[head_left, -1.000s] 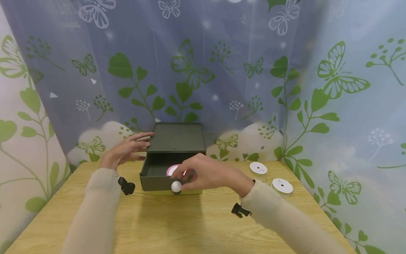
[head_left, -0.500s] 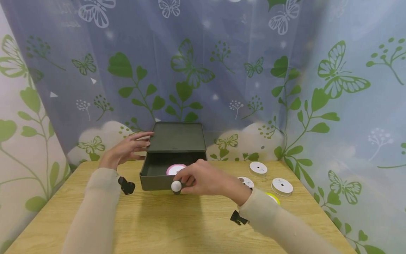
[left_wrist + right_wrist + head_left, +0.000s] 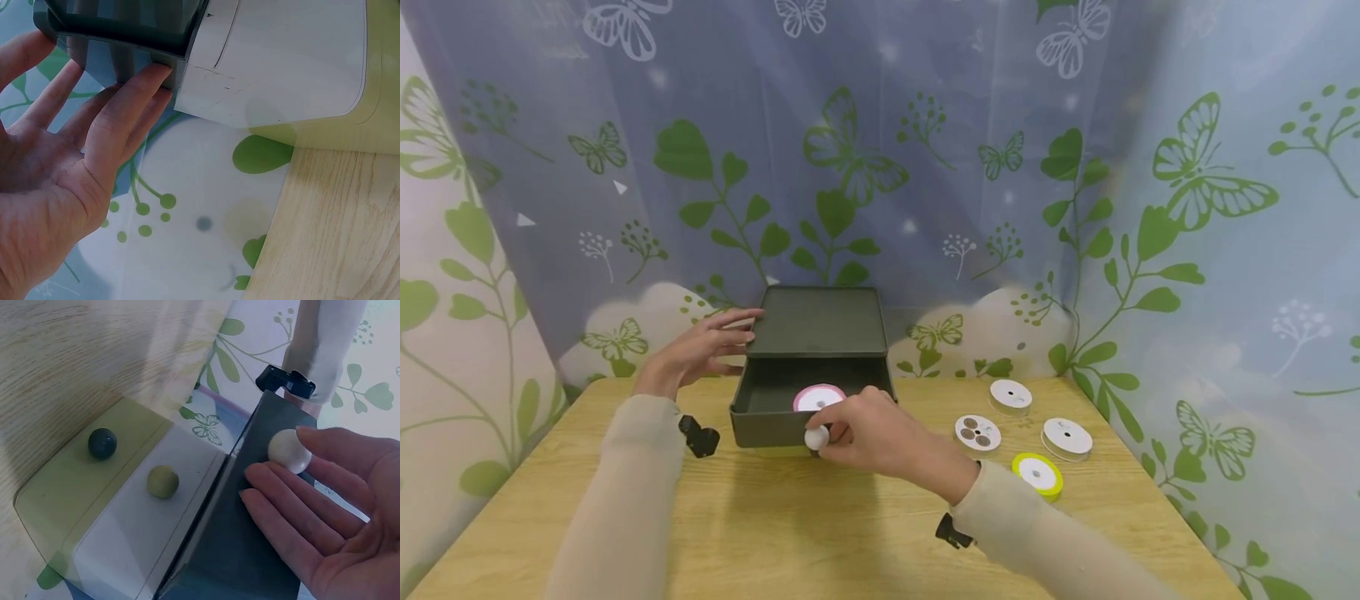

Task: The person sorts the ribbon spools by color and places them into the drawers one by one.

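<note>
A small drawer cabinet [image 3: 818, 323] with a dark top stands on the table, its dark top drawer [image 3: 771, 429] pulled out. A pink-rimmed white ribbon spool [image 3: 816, 397] lies inside it, partly behind my right hand. My right hand [image 3: 880, 437] pinches the white round knob [image 3: 289, 451] on the drawer's front between thumb and fingers. At the cabinet's left side, my left hand [image 3: 696, 354] touches the upper edge with spread, fairly straight fingers. In the right wrist view, a green knob [image 3: 163, 482] and a dark knob [image 3: 102, 444] mark the lower drawers, both closed.
On the wooden table [image 3: 805, 533], right of the cabinet, lie a white spool [image 3: 1011, 396], another white spool [image 3: 1067, 437], a spool with brown dots [image 3: 978, 432] and a yellow-rimmed spool [image 3: 1037, 475]. A patterned curtain [image 3: 925, 208] hangs behind.
My right wrist and forearm have swung down and left, uncovering the brown-dotted and yellow-rimmed spools. The right fingers have closed in on the knob. My left hand and the drawer look nearly unmoved.
</note>
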The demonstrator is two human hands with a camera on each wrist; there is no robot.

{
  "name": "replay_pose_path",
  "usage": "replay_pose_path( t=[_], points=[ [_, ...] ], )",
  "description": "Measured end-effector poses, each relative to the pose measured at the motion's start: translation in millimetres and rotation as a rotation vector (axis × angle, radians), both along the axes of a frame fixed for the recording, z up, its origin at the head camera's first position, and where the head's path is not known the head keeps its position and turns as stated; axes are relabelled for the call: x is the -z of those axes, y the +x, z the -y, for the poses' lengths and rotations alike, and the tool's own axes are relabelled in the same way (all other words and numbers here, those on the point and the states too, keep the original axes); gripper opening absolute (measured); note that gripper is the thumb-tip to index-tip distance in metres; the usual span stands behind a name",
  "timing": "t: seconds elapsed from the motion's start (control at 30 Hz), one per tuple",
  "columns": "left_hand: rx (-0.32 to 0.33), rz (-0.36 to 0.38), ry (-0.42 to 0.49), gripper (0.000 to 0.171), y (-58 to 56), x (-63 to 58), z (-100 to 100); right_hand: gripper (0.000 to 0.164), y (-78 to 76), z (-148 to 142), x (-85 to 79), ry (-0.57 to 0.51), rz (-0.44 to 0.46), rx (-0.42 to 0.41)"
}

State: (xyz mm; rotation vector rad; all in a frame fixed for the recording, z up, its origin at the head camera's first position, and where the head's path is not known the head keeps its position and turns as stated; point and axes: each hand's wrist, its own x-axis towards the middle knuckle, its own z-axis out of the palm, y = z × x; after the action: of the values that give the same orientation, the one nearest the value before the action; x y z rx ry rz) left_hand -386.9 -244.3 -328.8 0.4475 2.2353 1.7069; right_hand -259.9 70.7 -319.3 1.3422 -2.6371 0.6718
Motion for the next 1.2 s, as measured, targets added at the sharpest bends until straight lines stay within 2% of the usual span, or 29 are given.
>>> replay_pose_path(
  t=[0.47,0.7,1.2],
  points=[
    [0.009,-0.017,0.002,0.067,-1.1,0.2,-1.0,0.016,-0.3,3.0,11.5,-0.076,-0.159,0.041],
    [0.023,-0.017,0.008,0.070,0.4,1.5,-1.1,0.015,0.5,3.4,14.3,-0.089,-0.180,0.045],
    [0.001,-0.025,0.002,0.070,1.9,0.2,-1.2,0.014,-6.5,2.2,16.4,-0.107,-0.218,0.056]
  ],
)
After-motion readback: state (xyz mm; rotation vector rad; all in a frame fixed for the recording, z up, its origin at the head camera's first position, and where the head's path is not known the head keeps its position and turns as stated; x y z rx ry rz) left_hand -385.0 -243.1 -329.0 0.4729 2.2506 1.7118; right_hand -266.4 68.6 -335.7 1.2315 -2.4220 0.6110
